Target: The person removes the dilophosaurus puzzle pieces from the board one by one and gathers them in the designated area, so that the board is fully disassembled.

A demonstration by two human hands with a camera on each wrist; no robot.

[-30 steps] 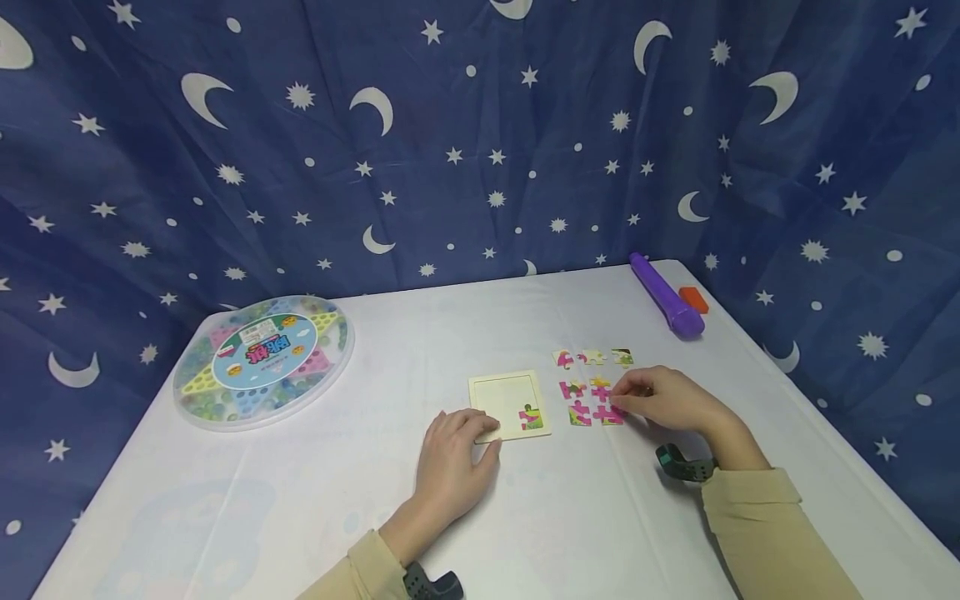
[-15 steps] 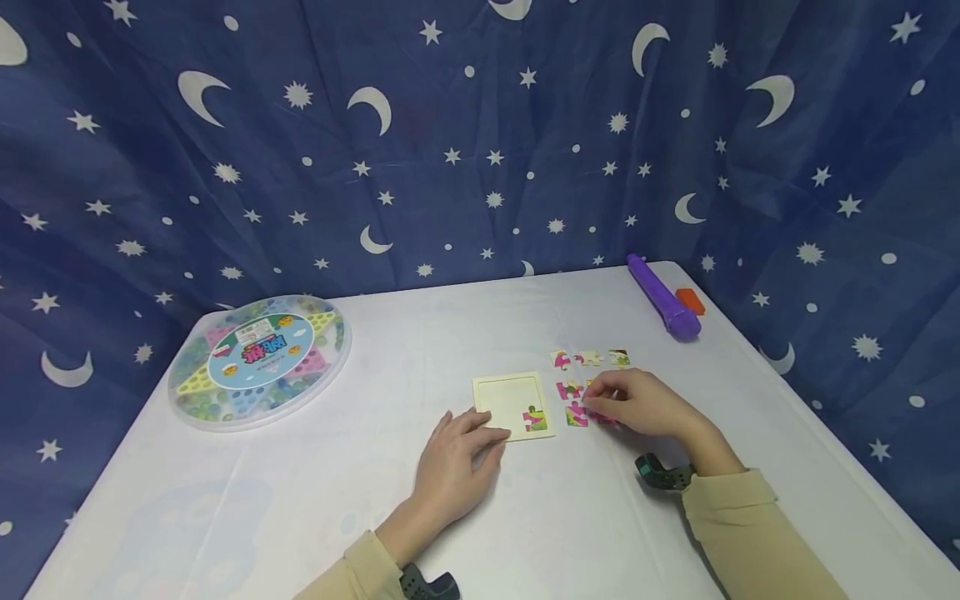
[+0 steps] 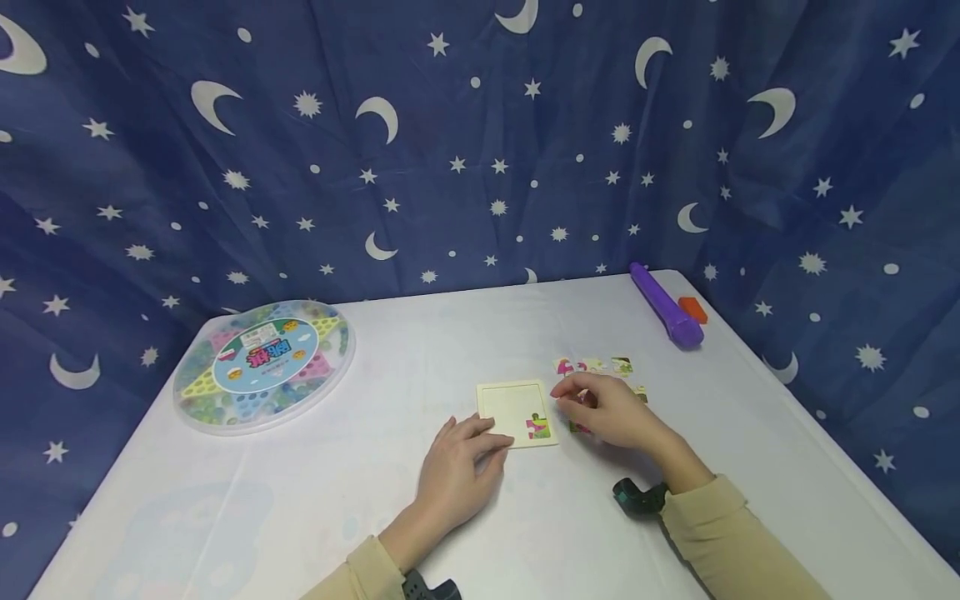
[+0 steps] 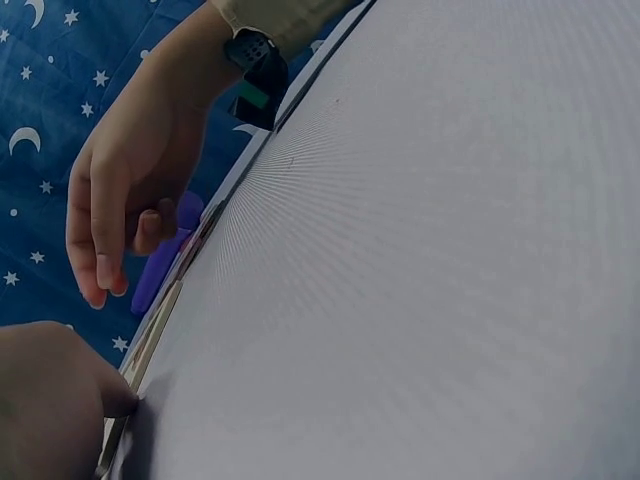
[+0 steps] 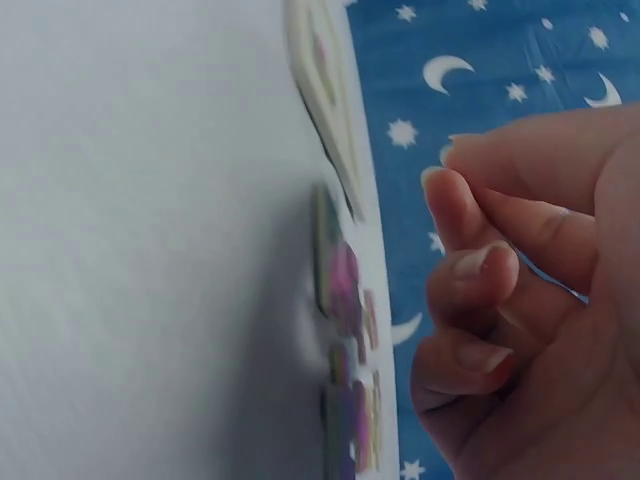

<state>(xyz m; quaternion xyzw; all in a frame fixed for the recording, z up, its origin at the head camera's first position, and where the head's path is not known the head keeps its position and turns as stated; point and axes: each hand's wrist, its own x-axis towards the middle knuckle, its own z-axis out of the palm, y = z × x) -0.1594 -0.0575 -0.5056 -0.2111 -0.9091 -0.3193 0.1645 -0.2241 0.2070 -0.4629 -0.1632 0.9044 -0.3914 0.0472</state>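
Note:
A small cream puzzle tray (image 3: 504,400) lies mid-table in the head view. One green-and-pink puzzle piece (image 3: 537,429) sits in its near right corner. My left hand (image 3: 456,467) rests its fingers on the tray's near left corner. Just right of the tray, my right hand (image 3: 611,414) hovers over loose puzzle pieces (image 3: 622,365), hiding several of them. Its fingers are loosely bent, and the right wrist view shows nothing between the fingertips (image 5: 452,200). Seen from the left wrist, the same hand (image 4: 125,190) hangs fingers down above the table.
A round clear-lidded game box (image 3: 262,367) lies at the table's left. Towards the back right are a purple microphone-shaped object (image 3: 667,308) and an orange block (image 3: 693,309). A blue curtain (image 3: 420,150) with moons and stars stands behind the white table (image 3: 420,342).
My right hand has moved left across the loose pieces to beside the tray, uncovering a piece at the right. The tray has shifted slightly in view, with my left hand still on its corner.

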